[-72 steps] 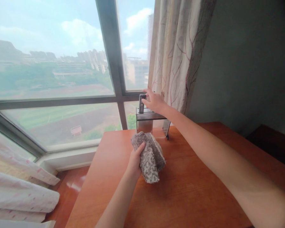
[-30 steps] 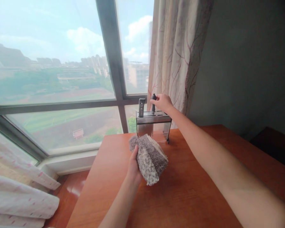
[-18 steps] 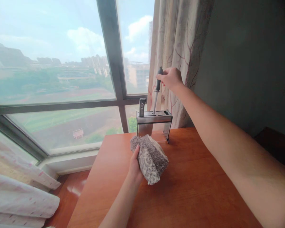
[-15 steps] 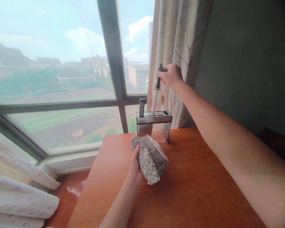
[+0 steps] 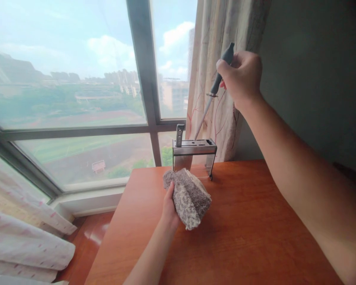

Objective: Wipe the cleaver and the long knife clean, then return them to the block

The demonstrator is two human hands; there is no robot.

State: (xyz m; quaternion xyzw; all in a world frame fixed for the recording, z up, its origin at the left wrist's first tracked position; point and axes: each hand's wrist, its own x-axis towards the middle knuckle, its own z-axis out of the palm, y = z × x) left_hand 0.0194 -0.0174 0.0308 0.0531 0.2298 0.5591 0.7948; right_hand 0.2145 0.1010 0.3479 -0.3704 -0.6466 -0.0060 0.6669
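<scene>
My right hand is closed round the dark handle of a honing steel. Its thin rod slants down to the left, the tip just above or behind the top of the knife block; I cannot tell whether it still touches. The block is a metal-topped holder with clear sides, and a grey-handled knife or tool stands in its left end. Nearer to me, my left hand grips a folded, fuzzy grey towel above the table, thumb on top.
The brown wooden table carries the block near its far edge. Behind it hang a patterned curtain and a large framed window. Another light curtain hangs at lower left, and a dark wall stands at right.
My right hand has risen and moved right, drawing the honing steel up out of the block and tilting it. The left hand with the towel has hardly moved.
</scene>
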